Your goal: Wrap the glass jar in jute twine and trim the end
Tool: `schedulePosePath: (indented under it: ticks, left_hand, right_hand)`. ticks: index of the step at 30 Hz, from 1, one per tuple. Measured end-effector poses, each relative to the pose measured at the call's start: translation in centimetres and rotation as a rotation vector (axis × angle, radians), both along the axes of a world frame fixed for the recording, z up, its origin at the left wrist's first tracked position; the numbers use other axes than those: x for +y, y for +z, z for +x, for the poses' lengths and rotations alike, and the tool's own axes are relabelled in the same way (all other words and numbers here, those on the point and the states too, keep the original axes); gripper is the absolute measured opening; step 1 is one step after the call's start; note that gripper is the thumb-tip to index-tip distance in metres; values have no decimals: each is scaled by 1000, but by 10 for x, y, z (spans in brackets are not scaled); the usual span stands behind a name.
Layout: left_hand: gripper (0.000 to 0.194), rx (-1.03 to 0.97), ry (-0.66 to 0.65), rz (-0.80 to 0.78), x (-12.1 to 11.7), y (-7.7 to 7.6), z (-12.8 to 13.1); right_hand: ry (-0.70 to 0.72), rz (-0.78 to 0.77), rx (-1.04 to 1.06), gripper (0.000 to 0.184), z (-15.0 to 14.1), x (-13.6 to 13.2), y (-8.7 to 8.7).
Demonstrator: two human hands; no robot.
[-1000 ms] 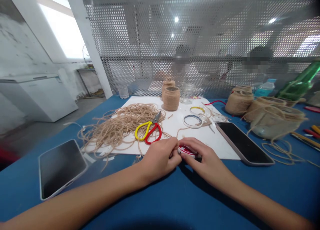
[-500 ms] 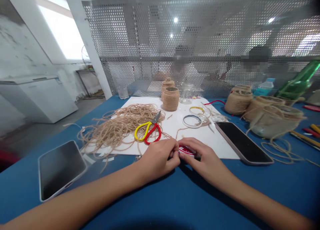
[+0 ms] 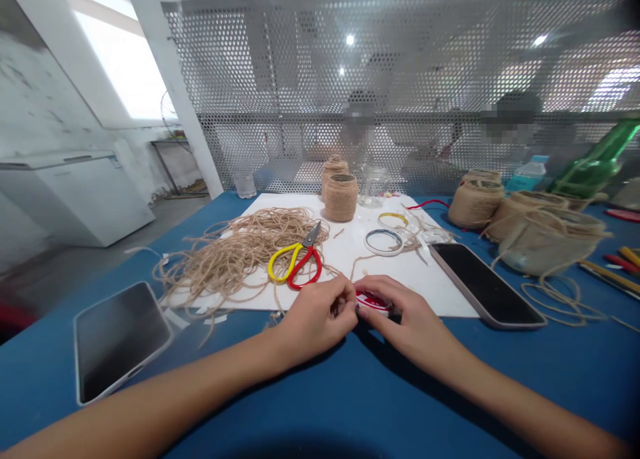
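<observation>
My right hand (image 3: 407, 316) is curled around a red-and-white roll of tape (image 3: 374, 301), low over the near edge of the white sheet; fingers cover much of it. My left hand (image 3: 320, 319) is closed in a pinch at the roll's left edge, fingertips almost meeting those of the right. Whatever lies between the left fingertips is hidden. Just beyond the left hand lie scissors (image 3: 297, 262) with one yellow and one red handle, blades pointing away. A loose heap of jute twine (image 3: 240, 252) spreads left of them. Two rings, one blue-and-white (image 3: 383, 242) and one yellow (image 3: 393, 219), lie farther off.
Phones lie at left (image 3: 123, 342) and right (image 3: 487, 284). Twine-wrapped jars stand at the back (image 3: 341, 199) and right (image 3: 476, 202), near a green bottle (image 3: 593, 169). A perforated metal screen (image 3: 300, 92) borders the blue table (image 3: 310, 406); people sit behind it.
The left fingers have shifted slightly and loosened a little at the roll's edge. My right hand keeps its grip on the roll. The view has drifted very slightly.
</observation>
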State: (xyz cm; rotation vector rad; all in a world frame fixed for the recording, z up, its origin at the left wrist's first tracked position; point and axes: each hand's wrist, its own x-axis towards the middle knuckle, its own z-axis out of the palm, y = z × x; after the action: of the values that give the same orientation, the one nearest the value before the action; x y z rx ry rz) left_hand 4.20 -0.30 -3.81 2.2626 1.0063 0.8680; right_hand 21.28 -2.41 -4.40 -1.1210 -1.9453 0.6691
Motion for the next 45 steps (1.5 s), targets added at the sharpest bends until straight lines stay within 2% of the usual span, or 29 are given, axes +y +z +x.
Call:
schedulePosePath:
  ticks: [13,22,34,38,45]
  left_hand:
    - [6,36,-8,29,-3,-2,2]
    - [8,118,-9,70,-1,3,-5]
    - [6,223,-6,174,1,-1,-5]
    - [7,233,-2,156,3,-2,-5]
    - [7,198,6,38,6,-3,-5]
  right_hand:
    - [-1,-24,48,21,0,1,2]
    - [15,30,-20,25,-2,-2,2]
    - [12,52,-61,25,-1,-3,1]
    - [9,45,-62,24,0,-3,0]
    - [-4,14,-50,22,0,-3,-1]
